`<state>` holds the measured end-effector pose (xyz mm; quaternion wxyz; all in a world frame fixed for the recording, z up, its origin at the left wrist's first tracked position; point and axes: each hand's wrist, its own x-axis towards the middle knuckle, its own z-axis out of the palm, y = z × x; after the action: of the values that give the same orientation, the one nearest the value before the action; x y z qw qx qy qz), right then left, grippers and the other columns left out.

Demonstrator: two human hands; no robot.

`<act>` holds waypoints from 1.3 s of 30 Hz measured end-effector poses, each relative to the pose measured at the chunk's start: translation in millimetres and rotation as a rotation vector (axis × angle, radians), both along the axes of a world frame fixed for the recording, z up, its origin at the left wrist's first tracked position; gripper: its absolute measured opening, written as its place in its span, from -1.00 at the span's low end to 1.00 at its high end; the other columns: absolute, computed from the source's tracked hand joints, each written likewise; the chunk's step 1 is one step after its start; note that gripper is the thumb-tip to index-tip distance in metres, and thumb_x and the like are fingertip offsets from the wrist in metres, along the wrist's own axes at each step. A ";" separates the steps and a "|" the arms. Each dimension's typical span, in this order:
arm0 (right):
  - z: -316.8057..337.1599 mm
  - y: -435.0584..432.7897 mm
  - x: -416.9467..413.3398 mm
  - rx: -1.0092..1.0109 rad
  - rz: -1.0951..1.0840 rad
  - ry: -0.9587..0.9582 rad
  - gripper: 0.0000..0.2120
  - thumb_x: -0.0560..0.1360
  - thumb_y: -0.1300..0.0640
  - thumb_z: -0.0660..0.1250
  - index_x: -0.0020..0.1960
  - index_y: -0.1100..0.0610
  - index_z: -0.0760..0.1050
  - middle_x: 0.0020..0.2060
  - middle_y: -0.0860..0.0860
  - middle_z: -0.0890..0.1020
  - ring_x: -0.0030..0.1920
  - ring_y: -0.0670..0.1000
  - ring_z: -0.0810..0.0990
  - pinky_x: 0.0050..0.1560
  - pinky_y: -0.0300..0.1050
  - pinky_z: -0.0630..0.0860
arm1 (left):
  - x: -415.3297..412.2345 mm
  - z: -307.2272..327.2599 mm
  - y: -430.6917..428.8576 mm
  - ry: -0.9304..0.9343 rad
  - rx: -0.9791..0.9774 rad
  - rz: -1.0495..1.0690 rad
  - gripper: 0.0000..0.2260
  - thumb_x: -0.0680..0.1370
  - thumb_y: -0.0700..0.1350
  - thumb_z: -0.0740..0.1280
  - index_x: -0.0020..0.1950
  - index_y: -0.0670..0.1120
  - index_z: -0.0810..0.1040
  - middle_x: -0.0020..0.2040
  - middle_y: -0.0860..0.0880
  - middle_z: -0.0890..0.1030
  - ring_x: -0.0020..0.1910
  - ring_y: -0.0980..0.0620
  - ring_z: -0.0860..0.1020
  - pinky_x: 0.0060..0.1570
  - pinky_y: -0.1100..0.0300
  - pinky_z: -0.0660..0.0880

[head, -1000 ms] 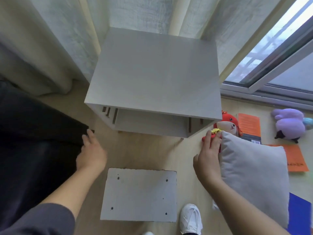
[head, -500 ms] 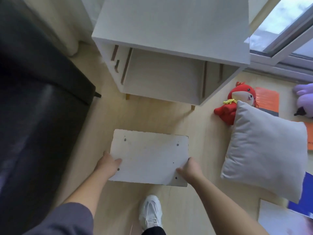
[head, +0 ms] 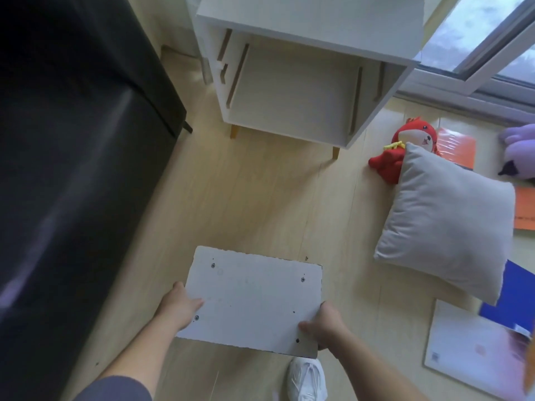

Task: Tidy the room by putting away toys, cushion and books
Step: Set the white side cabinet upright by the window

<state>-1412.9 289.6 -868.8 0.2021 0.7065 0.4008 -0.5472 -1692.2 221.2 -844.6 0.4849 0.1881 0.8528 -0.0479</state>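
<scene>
While both hands grip it, the flat white rectangular board with screw holes hangs tilted above the white shoe. The left hand pinches its left edge, thumb on top, and the right hand curls its fingers round the near right corner. Beyond the board's ragged far edge, a broad strip of pale wooden floor runs up to the white open-fronted cabinet. The strip lies between the black sofa and the grey square cushion, whose far corner overlaps the red plush toy. Half a second ago the board sat closer to the cabinet; that gap has widened
</scene>
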 end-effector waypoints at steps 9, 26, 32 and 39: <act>-13.3 -81.0 9.4 0.007 -0.047 -0.019 -0.67 0.45 0.21 0.43 -0.09 0.13 0.23 -0.14 0.07 0.42 0.02 0.22 0.57 -0.11 0.18 0.63 | 12.9 -14.8 -63.6 0.018 -0.011 -0.039 -0.73 0.57 -0.07 0.29 0.14 -0.19 0.31 0.02 -0.13 0.52 -0.24 -0.03 0.49 -0.31 0.16 0.36; -29.9 -42.8 7.8 0.224 -0.024 -0.023 -0.65 0.47 0.14 0.40 0.15 0.19 0.33 -0.03 0.05 0.47 -0.01 0.08 0.48 -0.06 -0.07 0.48 | 16.0 -34.9 -25.6 0.151 0.123 -0.108 -0.82 0.59 -0.13 0.22 0.06 -0.24 0.34 -0.21 -0.12 0.45 -0.35 -0.05 0.39 -0.40 0.17 0.24; -14.0 -29.4 7.1 0.191 0.039 -0.014 -0.59 0.53 0.09 0.30 0.31 0.20 0.30 0.15 0.09 0.53 0.04 0.10 0.53 0.02 -0.06 0.51 | 21.3 -24.6 -16.2 0.132 0.019 -0.238 -0.74 0.58 -0.10 0.18 0.21 -0.20 0.31 0.01 -0.14 0.54 -0.16 -0.12 0.51 -0.24 0.15 0.38; 64.9 8.9 56.2 0.268 0.081 -0.042 -0.42 0.59 0.07 0.26 0.51 0.20 0.13 0.37 0.14 0.42 0.32 0.13 0.45 0.16 -0.14 0.39 | 78.3 47.3 33.4 0.056 0.141 -0.477 -0.60 0.60 -0.05 0.14 0.41 -0.14 0.20 0.40 -0.09 0.29 0.05 -0.06 0.43 -0.02 0.12 0.42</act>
<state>-1356.7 298.5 -803.9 0.1364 0.7215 0.4942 -0.4654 -1613.9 254.5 -797.3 0.4217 0.4160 0.7986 -0.1066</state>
